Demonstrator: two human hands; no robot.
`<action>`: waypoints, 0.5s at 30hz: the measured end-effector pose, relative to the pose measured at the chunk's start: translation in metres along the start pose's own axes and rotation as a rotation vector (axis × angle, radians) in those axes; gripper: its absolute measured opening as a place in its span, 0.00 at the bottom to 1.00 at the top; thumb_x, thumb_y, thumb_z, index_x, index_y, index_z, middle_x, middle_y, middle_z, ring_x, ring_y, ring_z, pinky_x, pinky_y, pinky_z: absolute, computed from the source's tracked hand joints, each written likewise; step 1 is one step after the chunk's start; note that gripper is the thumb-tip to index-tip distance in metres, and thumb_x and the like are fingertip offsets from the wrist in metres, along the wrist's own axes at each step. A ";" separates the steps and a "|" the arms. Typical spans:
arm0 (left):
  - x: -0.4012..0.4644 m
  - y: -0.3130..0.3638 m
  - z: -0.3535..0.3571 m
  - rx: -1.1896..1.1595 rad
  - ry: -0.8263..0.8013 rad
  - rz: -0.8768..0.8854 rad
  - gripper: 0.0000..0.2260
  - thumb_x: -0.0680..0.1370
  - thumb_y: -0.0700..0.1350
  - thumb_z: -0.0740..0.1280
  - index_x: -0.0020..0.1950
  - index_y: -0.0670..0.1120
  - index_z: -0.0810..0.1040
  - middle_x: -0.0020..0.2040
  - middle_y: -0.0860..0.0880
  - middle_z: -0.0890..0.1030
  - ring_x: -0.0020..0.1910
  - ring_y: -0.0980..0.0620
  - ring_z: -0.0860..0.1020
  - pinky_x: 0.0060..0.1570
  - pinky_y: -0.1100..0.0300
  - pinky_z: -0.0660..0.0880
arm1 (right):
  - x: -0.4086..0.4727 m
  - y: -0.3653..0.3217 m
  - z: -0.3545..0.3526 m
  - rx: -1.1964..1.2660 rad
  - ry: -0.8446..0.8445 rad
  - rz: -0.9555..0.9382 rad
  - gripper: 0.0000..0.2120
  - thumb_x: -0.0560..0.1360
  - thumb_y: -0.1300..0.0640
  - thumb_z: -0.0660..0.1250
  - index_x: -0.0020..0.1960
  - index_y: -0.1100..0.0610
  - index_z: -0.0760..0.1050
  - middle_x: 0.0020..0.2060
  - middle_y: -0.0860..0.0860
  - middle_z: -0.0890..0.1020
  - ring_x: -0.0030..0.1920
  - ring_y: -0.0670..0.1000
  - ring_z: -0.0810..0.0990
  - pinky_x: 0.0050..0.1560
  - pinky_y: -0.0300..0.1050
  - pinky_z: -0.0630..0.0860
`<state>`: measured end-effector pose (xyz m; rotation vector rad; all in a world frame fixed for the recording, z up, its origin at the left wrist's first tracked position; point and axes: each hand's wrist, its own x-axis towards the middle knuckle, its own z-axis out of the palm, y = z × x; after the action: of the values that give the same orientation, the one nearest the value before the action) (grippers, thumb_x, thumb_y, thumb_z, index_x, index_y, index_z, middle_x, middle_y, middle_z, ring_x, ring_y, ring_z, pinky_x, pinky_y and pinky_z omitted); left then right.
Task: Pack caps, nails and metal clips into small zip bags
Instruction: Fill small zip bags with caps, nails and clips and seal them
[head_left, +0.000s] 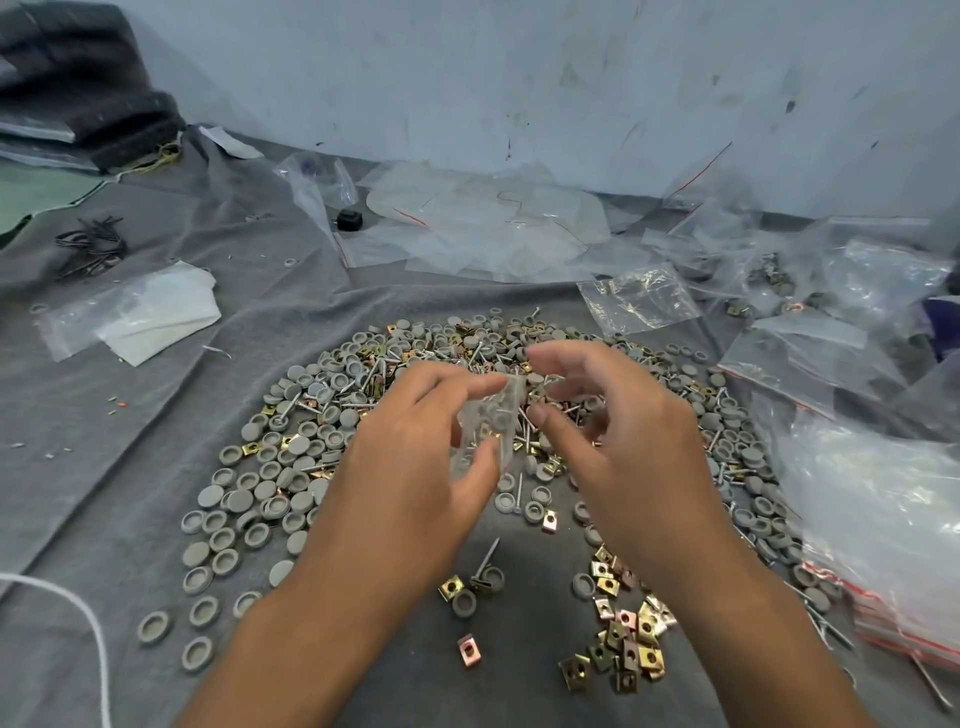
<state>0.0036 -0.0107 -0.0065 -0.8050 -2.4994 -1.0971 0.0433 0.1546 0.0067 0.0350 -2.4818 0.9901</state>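
Above the heap of caps (291, 467), nails and metal clips (623, 644): one small zip bag (485, 426), part-filled, pinched by left hand (415, 467), right hand (618, 436) loosely curled beside it, seemingly empty; film likely light, limp, slippery, best held at the mouth.

Hidden, cropped and unclear parts of the packing scene

Both forearms run off the bottom edge. The left hand (415, 452) covers part of the small zip bag (488, 421), whose contents blur behind the plastic. The hands hide the middle of the pile of caps, nails and clips (322, 415). The stack of filled bags (883, 525) is cut by the right edge; the white cord (78, 613) leaves at the bottom left.
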 end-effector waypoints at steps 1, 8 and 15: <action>0.000 0.001 -0.003 -0.016 0.036 0.038 0.18 0.75 0.41 0.71 0.65 0.52 0.79 0.53 0.60 0.77 0.44 0.61 0.76 0.47 0.70 0.71 | 0.001 0.002 -0.002 -0.003 0.002 -0.026 0.15 0.78 0.56 0.71 0.62 0.43 0.78 0.53 0.35 0.80 0.55 0.37 0.78 0.51 0.28 0.72; -0.001 0.002 -0.009 -0.523 0.165 -0.015 0.10 0.77 0.45 0.70 0.54 0.59 0.78 0.50 0.56 0.85 0.48 0.51 0.82 0.45 0.56 0.77 | 0.002 0.007 -0.017 0.290 0.074 -0.143 0.04 0.80 0.51 0.67 0.52 0.46 0.81 0.45 0.42 0.83 0.47 0.45 0.82 0.45 0.30 0.73; 0.007 0.000 -0.006 -0.833 0.102 -0.208 0.08 0.73 0.52 0.73 0.51 0.56 0.80 0.47 0.49 0.87 0.48 0.50 0.85 0.45 0.61 0.80 | -0.009 0.012 -0.012 0.494 0.035 -0.004 0.03 0.80 0.48 0.68 0.50 0.46 0.80 0.41 0.44 0.81 0.39 0.42 0.78 0.38 0.33 0.73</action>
<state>-0.0019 -0.0121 0.0006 -0.6409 -2.0271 -2.2432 0.0542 0.1704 0.0030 0.1769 -2.1460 1.5615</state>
